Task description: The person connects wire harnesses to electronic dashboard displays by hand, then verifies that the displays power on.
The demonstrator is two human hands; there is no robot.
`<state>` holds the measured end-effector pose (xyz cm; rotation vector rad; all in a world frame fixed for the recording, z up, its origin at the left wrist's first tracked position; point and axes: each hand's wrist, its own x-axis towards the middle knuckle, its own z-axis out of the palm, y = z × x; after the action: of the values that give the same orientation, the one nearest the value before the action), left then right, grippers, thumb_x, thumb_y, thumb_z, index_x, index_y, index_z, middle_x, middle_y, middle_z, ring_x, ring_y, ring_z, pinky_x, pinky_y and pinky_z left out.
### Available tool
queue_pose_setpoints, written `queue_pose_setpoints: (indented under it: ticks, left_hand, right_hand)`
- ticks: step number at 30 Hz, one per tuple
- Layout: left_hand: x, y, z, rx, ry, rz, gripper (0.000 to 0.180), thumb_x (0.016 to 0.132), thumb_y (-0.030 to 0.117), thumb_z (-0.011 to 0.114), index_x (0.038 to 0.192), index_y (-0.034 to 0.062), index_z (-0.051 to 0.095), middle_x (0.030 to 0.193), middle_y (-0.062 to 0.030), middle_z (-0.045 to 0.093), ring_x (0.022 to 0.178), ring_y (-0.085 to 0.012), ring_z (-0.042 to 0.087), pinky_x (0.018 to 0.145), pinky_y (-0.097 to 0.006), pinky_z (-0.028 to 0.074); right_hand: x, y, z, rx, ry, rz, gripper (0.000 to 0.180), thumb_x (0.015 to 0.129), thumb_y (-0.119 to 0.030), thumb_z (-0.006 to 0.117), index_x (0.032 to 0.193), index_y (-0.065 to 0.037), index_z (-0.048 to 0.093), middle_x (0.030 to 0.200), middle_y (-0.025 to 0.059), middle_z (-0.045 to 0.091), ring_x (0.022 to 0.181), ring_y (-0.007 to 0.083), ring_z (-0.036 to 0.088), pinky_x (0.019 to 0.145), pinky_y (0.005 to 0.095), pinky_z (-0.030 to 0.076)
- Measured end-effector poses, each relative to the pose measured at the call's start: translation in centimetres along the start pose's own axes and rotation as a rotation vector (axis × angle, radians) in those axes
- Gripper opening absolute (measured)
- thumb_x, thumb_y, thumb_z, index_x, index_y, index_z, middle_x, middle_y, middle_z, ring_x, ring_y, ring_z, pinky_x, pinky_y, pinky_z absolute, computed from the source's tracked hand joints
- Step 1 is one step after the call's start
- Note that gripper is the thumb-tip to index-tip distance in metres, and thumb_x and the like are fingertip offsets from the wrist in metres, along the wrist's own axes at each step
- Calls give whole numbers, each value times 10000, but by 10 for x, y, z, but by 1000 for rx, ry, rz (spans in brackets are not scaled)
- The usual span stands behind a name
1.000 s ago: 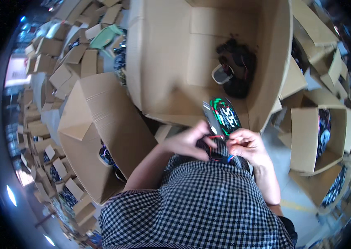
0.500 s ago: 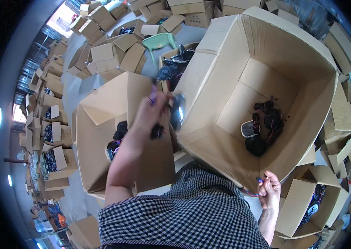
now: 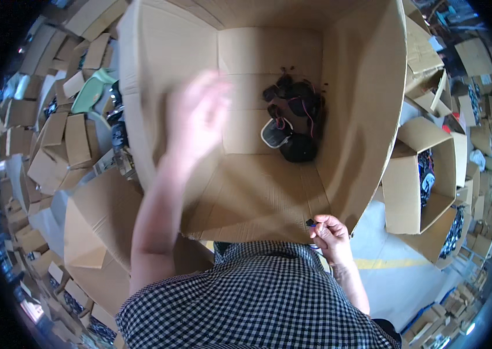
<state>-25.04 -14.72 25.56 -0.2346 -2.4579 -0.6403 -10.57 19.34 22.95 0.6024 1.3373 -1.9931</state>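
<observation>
My left hand [image 3: 199, 116] is raised inside the left part of a large cardboard box [image 3: 167, 75]. It is smeared by motion, but its fingers look spread and nothing shows in them. Low at the box's near rim, my right hand [image 3: 332, 237] pinches a small dark wire connector [image 3: 310, 223] between thumb and fingers. On the box floor lies a bunch of black rounded parts [image 3: 299, 148] with thin reddish wires. One part among them has a pale-rimmed, flat oval face [image 3: 276, 133].
A second open box [image 3: 91, 232] stands at the left, partly behind my forearm. A green plastic stool [image 3: 90, 92] is at the far left. To the right is an open box [image 3: 403, 203] with dark parts inside. Many more cartons surround the floor, which bears a yellow line [image 3: 388, 263].
The view has swung right, so the large box now sits more centrally. My left hand has moved over it, and the dark shiny part seen by that hand earlier no longer shows there.
</observation>
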Motion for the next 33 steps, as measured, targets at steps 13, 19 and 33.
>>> queue_pose_setpoints:
  ticks: [13,19,33]
  left_hand:
    - [-51,-32,370,39,-508,-346,215,770,123,556,970,139,634,997,-113,551,962,-315,531,792,-407,443]
    - [-58,-51,375,-7,-384,-255,143,844,190,523,931,117,611,926,-82,596,871,-222,560,723,-340,446]
    - [-149,131,39,-1494,-628,-852,182,886,85,528,1058,24,526,934,-89,620,772,-88,550,699,-218,453]
  right_hand:
    - [-9,45,-19,17,197,13,217,874,-46,539,1084,6,528,825,65,601,755,137,592,714,253,494]
    - [-9,49,-18,32,172,-26,223,871,-52,544,1087,5,539,824,75,613,748,131,595,682,231,483]
    - [-27,7,-2,11,-147,-249,220,870,-53,548,1085,-30,505,828,60,606,773,129,605,709,245,483]
